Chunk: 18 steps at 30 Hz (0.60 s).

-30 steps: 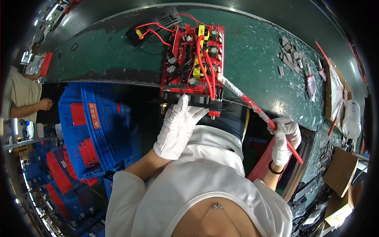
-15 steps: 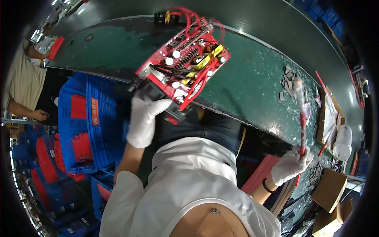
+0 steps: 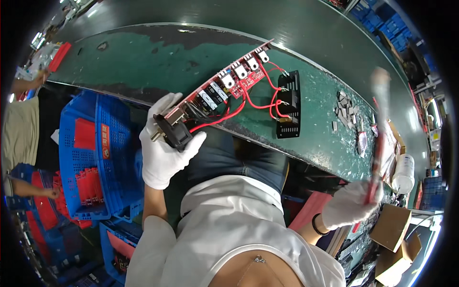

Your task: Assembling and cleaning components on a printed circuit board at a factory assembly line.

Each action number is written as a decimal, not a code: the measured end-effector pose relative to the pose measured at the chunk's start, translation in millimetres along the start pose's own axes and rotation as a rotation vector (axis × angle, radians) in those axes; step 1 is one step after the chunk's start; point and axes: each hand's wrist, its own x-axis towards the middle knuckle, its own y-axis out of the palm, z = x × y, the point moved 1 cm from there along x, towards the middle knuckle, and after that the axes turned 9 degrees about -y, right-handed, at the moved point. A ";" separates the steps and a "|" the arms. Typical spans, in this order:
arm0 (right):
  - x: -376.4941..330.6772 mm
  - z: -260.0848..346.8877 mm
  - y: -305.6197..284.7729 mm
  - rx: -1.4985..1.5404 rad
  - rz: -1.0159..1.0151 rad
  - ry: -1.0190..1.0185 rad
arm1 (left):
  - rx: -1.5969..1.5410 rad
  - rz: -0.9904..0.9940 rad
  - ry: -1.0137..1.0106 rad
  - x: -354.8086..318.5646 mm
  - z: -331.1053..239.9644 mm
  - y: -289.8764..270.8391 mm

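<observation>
My gloved left hand (image 3: 162, 155) grips the black fan end of a red circuit board (image 3: 217, 88) above the bench's front edge. The board is tilted on its side, with capacitors and a row of white-tabbed parts facing me. Red wires (image 3: 256, 105) run from it to a black slotted end panel (image 3: 289, 107) at its right, over the green bench. Off to the right, my gloved right hand (image 3: 351, 203) is closed round a long red-handled tool (image 3: 375, 179). The tool's pale upper end is smeared by motion, so its exact kind is unclear.
Small grey pads (image 3: 345, 112) lie scattered on the green bench (image 3: 315, 138) at right. A white bottle (image 3: 403, 174) and cardboard boxes (image 3: 389, 227) stand beyond my right hand. Blue crates (image 3: 107, 158) with red parts are at left, near another person's arm (image 3: 31, 190).
My left hand has turned the board from its face onto its side and moved slightly left. The black end panel now appears at the board's right. My right hand still holds the red-handled tool.
</observation>
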 end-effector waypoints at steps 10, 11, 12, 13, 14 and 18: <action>-40.0 -13.5 53.9 0.038 0.169 0.601 | -0.222 -0.201 0.281 3.8 20.3 24.6; -41.0 -18.2 57.5 0.064 0.146 0.622 | -0.211 -0.203 0.301 6.0 19.3 23.8; -44.8 -17.8 61.2 0.087 0.125 0.620 | -0.198 -0.204 0.320 7.5 19.0 23.4; -44.2 -20.2 59.9 0.084 0.127 0.619 | -0.201 -0.204 0.318 8.2 19.9 23.6; -43.7 -24.7 56.5 0.085 0.181 0.641 | -0.201 -0.209 0.327 8.2 21.3 24.3; -46.0 -31.1 60.7 0.070 0.283 0.563 | -0.197 -0.213 0.350 9.0 21.4 25.4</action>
